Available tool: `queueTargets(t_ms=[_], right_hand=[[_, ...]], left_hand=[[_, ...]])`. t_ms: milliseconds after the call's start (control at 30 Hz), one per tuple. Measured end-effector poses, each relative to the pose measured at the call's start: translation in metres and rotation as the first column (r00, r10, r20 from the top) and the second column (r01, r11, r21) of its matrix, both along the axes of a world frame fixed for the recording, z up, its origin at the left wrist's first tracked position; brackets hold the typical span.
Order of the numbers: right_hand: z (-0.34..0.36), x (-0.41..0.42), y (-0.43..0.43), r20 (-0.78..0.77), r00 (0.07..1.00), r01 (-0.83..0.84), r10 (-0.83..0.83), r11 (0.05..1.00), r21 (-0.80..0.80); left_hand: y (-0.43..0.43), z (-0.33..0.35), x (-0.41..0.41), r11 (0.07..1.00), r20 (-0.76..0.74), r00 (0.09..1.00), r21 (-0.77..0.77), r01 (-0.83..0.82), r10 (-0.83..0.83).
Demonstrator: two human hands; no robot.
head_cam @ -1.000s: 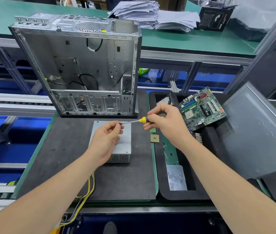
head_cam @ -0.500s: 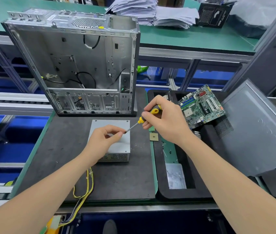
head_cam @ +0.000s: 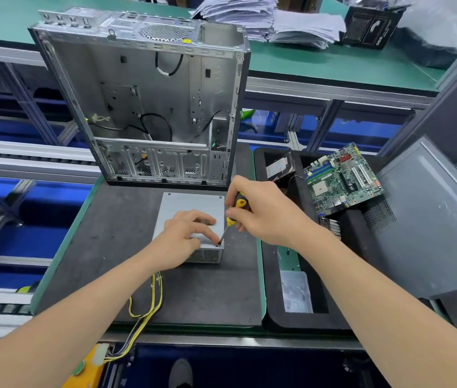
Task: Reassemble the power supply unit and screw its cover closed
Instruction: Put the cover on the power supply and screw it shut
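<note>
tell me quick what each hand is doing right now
Left hand: rests on the power supply unit, fingertips by the screwdriver tip; any pinch cannot be told.
Right hand: grips the screwdriver.

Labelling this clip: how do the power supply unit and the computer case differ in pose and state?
The power supply unit lies flat on the mat, cover on; the computer case stands upright behind it, side open. The unit is much smaller than the case. The left hand rests on the unit and the screwdriver in the right hand meets its near corner; no hand touches the case. Both are grey metal boxes.
</note>
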State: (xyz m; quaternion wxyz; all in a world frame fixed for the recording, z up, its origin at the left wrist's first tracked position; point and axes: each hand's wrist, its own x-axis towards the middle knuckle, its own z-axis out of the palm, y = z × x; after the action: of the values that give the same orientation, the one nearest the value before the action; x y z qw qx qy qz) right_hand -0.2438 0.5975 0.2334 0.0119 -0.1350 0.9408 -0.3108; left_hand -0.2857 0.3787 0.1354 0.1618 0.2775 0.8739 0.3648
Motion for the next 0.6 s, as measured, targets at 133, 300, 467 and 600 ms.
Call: queueTargets(t_ms=[133, 300, 467, 600], right_hand=[[0.0, 0.002, -0.001, 0.007, 1.0, -0.021, 0.021, 1.0, 0.017], [0.004, 0.002, -0.002, 0.004, 0.99, -0.138, 0.138, 0.987, 0.086], [0.014, -0.003, -0.007, 0.031, 0.965, -0.262, 0.262, 0.936, 0.237], [0.014, -0.009, -0.024, -0.038, 0.999, -0.012, 0.028, 0.927, 0.374]], left_hand=[[-0.002, 0.0, -0.001, 1.0, 0.001, 1.0, 0.004, 0.007, -0.007], [-0.003, -0.001, 0.0, 1.0, -0.01, 1.0, 0.019, 0.022, -0.022], [-0.002, -0.007, 0.004, 1.0, -0.111, 0.994, 0.019, 0.001, 0.001], [0.009, -0.012, 0.009, 0.996, -0.245, 0.967, 0.077, -0.05, 0.068]])
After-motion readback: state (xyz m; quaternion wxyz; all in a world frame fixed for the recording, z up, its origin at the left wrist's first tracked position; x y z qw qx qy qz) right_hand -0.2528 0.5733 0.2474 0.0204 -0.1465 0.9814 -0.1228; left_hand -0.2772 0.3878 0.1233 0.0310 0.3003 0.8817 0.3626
